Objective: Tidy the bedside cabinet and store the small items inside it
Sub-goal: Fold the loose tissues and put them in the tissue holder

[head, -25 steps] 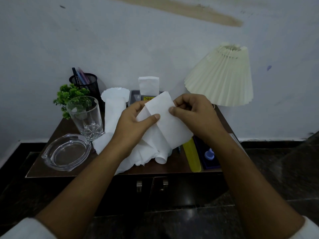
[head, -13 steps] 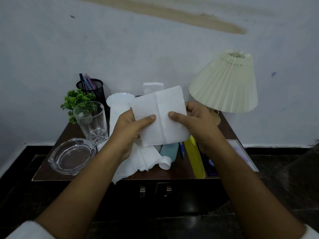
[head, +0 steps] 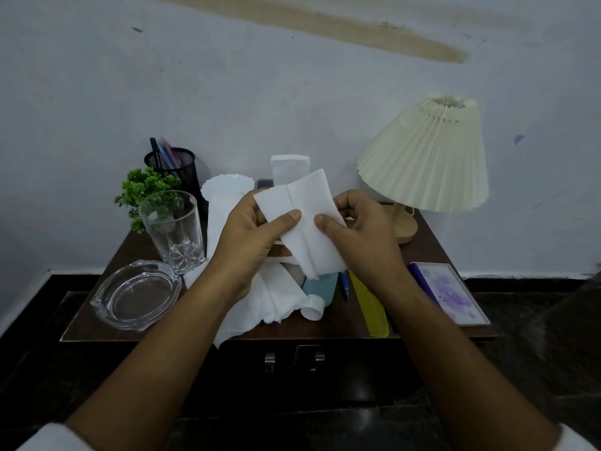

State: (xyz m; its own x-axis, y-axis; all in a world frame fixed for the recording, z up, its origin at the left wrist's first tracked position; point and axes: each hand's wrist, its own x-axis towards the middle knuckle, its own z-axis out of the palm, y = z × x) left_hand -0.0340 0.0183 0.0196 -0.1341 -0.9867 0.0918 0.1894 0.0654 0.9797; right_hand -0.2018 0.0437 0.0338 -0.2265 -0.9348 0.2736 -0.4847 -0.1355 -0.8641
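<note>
**You lift a white tissue (head: 307, 196) over the cluttered bedside cabinet (head: 426, 249), pinching it with both hands.**

Your left hand (head: 250, 236) and right hand (head: 357, 236) each grip the sheet between thumb and curled fingers. The thumbs sit close to its centre crease, probably so you can fold it flat rather than crumple it. The sheet hangs clear of the cabinet top, above a heap of loose tissues (head: 270, 297) that spills over the front edge. A tube (head: 320, 288), a pen (head: 344, 284) and a yellow comb (head: 370, 304) lie just beside that heap. A glass (head: 174, 229) and an ashtray (head: 136, 294) sit to the left, and a lamp (head: 426, 157) to the right. The doors (head: 270, 361) below look closed, so storing seems not yet begun.
</note>
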